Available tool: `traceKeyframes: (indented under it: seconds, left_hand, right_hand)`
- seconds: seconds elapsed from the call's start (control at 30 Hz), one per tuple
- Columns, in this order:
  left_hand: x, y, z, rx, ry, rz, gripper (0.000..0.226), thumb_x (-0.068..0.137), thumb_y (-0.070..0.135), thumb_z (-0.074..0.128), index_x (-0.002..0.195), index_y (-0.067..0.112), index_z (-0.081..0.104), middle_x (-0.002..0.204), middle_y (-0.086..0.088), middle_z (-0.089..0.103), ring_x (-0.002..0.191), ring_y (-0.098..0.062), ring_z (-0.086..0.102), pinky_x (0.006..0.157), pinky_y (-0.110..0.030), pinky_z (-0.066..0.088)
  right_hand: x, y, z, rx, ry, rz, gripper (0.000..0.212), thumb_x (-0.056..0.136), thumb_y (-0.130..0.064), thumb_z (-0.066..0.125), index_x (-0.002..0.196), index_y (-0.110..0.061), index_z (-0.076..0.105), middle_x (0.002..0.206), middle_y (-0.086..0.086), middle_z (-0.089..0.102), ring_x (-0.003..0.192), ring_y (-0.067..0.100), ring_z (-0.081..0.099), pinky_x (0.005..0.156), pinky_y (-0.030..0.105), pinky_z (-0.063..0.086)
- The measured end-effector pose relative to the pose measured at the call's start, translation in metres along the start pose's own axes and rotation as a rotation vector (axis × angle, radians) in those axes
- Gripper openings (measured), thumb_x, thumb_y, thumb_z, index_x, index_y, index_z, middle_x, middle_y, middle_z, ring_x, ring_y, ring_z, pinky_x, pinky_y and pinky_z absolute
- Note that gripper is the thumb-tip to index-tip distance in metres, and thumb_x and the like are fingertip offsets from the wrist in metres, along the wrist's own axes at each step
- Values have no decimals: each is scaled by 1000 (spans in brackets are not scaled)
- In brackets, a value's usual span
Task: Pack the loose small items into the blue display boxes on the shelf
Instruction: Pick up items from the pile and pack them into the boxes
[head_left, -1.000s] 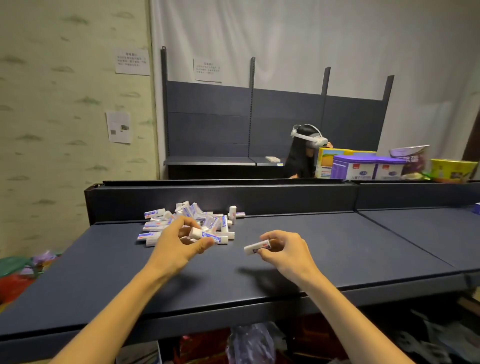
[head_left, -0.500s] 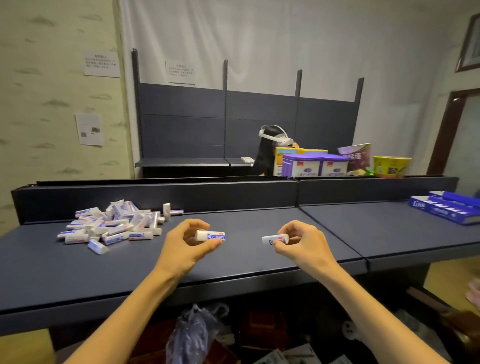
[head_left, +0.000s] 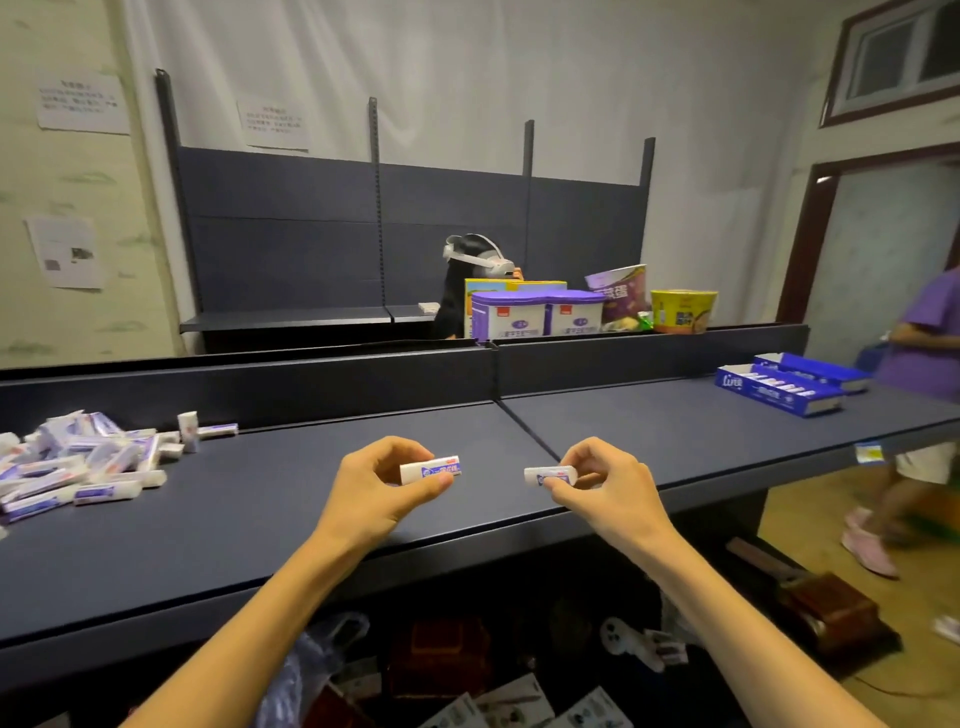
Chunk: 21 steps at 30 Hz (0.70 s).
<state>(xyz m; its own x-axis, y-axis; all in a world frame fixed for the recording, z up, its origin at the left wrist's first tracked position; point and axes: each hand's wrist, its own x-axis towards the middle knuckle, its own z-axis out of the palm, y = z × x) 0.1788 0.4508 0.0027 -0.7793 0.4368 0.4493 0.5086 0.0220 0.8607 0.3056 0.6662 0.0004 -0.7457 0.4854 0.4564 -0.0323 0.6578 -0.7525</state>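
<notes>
Both forearms are bare to the frame's edge. The left hand (head_left: 382, 488) and right hand (head_left: 605, 488) wear no gloves, rings or watch.

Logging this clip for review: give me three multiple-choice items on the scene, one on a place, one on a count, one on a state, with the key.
1. Where do the blue display boxes sit on the shelf?
A. far right
B. far left
C. between the hands

2. How many small white packs does the person hold in all?
A. none
B. two
C. five

3. What is the left hand doing?
A. lying flat on the shelf
B. pinching a pack
C. reaching into a box

Key: 1 A, the boxes lie at the shelf's right end, the loose pile at the left. 2 B, one pack in the left hand, one pack in the right hand. 3 B, thumb and fingers close on the pack.
</notes>
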Motion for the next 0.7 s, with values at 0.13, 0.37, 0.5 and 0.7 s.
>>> traceKeyframes:
  seconds: [0.13,0.37,0.5,0.7]
  left_hand:
    - [25,-7,43,39,-84,2,27,68,24,82,88,16,68,83,4,70,79,-12,67,64,-21,56]
    - [86,-17,103,23,-127,23,24,70,20,83,87,15,68,81,0,70,72,-11,66,62,-21,55]
    - [117,-29,127,40,-144,22,23,70,22,83,88,17,70,82,1,71,71,-10,66,62,-19,52]
    - [149,-39,170,121,-192,14,18,71,26,83,85,20,73,79,4,72,69,-8,65,64,-18,52]
  right_hand:
    - [21,30,-25,-53,20,1,22,77,-28,78,82,-14,62,81,-2,68,69,7,63,55,10,46]
    - [88,81,-58,-120,-20,11,21,73,-23,80,75,-19,59,75,-4,68,63,7,61,55,12,47]
    - [119,105,-62,-144,-56,-20,20,72,-21,78,78,-19,59,76,-5,68,64,14,62,57,16,50]
    - [148,147,-79,-166,-83,-62,15,71,-20,76,81,-24,65,69,-9,65,58,8,53,57,19,47]
